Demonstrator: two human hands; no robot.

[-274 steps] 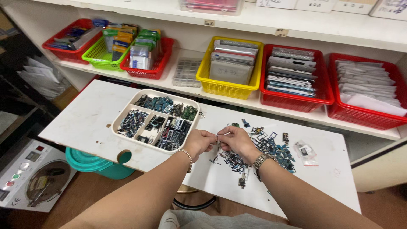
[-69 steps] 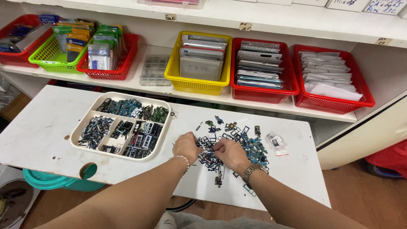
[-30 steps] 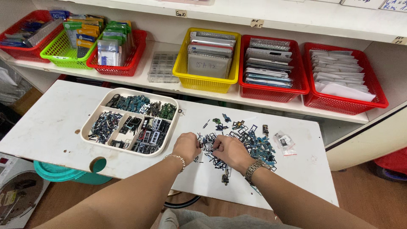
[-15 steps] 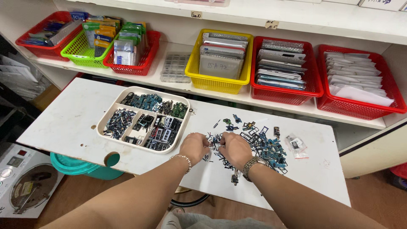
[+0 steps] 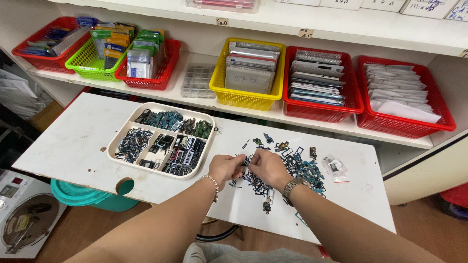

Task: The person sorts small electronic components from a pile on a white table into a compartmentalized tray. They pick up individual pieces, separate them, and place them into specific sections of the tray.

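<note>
A heap of small dark and blue electronic parts (image 5: pixel 292 165) lies on the white table (image 5: pixel 73 141). My left hand (image 5: pixel 225 168) and my right hand (image 5: pixel 267 166) meet at the heap's left edge, fingers pinched together on a small dark part (image 5: pixel 245 162) between them. A bead bracelet circles my left wrist and a metal watch my right. To the left sits a cream divided tray (image 5: pixel 117 141) with several compartments filled with similar small parts.
A shelf behind the table carries red, green and yellow baskets (image 5: pixel 246 95) of flat packaged items and a clear compartment box (image 5: pixel 197 82). A small clear bag (image 5: pixel 336 166) lies right of the heap. A teal bin (image 5: pixel 83 197) stands below the table's left end.
Over the frames my view shifted about and both hands stayed at the heap. In the last half second they drew closer together, pinching a part between them.
</note>
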